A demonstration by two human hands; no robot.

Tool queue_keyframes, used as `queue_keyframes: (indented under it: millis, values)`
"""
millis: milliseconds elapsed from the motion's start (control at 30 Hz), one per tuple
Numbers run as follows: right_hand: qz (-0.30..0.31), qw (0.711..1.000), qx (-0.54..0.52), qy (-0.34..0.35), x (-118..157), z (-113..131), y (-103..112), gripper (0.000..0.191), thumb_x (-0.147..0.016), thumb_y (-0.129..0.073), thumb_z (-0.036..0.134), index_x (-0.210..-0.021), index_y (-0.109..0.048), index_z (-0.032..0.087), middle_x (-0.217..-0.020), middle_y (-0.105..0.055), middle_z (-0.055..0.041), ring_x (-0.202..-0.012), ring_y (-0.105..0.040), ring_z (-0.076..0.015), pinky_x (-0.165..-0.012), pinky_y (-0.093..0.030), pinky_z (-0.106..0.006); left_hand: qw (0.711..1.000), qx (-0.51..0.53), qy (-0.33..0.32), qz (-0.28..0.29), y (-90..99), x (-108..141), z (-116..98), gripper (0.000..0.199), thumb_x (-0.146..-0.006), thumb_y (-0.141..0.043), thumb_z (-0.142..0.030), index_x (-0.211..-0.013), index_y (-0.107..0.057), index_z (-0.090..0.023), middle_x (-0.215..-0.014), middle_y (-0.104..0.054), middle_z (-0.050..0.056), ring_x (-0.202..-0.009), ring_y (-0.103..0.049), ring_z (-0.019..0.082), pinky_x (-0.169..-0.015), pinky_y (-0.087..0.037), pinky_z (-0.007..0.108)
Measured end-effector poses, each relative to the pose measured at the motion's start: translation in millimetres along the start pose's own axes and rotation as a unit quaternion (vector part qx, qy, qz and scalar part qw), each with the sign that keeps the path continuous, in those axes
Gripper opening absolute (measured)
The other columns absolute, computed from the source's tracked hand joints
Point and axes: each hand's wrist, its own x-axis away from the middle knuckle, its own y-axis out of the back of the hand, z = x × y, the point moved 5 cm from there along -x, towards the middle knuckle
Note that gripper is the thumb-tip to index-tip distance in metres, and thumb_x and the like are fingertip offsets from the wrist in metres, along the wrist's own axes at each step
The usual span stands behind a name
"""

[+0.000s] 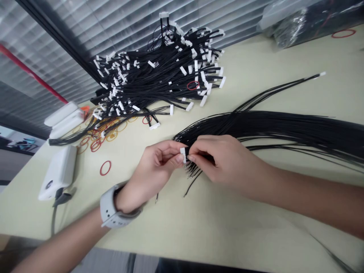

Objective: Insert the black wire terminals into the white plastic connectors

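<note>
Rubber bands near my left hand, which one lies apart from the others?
The red band left of your left hand lies alone, away from the cluster.

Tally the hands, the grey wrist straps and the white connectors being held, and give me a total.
Hands, left hand and right hand: 2
Grey wrist strap: 1
White connector held: 1
Total: 4

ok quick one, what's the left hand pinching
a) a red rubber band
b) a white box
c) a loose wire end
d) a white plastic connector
d, the left hand pinches a small white plastic connector between its fingertips, right next to the black wires
</note>
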Motion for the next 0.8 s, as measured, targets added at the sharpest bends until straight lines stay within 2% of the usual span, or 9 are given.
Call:
queue_keyframes:
  millis: [233, 467, 800]
  values:
    - [-0.021, 0.998, -0.053, -0.026, 1.5, 0.3, 6.3, 0.015, -0.076, -0.051, 0.015, -0.063, -0.057, 0.015, -0.061, -0.054, 0.0026, -0.053, -0.045, -0.0065, -0.050, -0.031, -0.021, 0.999, -0.023, -0.024, 0.011, 0.4, 0.0, -3.4, 0.009, -0.077, -0.063, -0.015, -0.086, -0.063, -0.013, -0.070, -0.065, 0.002, -0.066, -0.059, 0.011, -0.060, -0.046, 0.021]
    - [0.007, 1.000, 0.007, -0.008, 2.7, -4.3, 13.6, 0.014, -0.080, -0.052, 0.021, -0.069, -0.060, 0.016, -0.068, -0.055, 0.0010, -0.059, -0.047, -0.0075, -0.052, -0.033, -0.021, 0.999, -0.027, -0.017, 0.019, 0.3, -0.4, -2.6, 0.008, -0.078, -0.062, -0.015, -0.086, -0.061, -0.013, -0.071, -0.064, 0.002, -0.064, -0.056, 0.010, -0.059, -0.044, 0.019]
    - [0.004, 0.999, -0.040, 0.002, 3.3, -6.0, 11.0, 0.012, -0.076, -0.051, 0.012, -0.065, -0.051, 0.016, -0.066, -0.049, 0.0029, -0.055, -0.041, -0.0056, -0.048, -0.029, -0.020, 0.999, -0.029, -0.016, 0.037, 2.5, -0.7, -1.8, 0.009, -0.079, -0.062, -0.017, -0.088, -0.061, -0.015, -0.074, -0.064, 0.001, -0.067, -0.057, 0.010, -0.061, -0.044, 0.018]
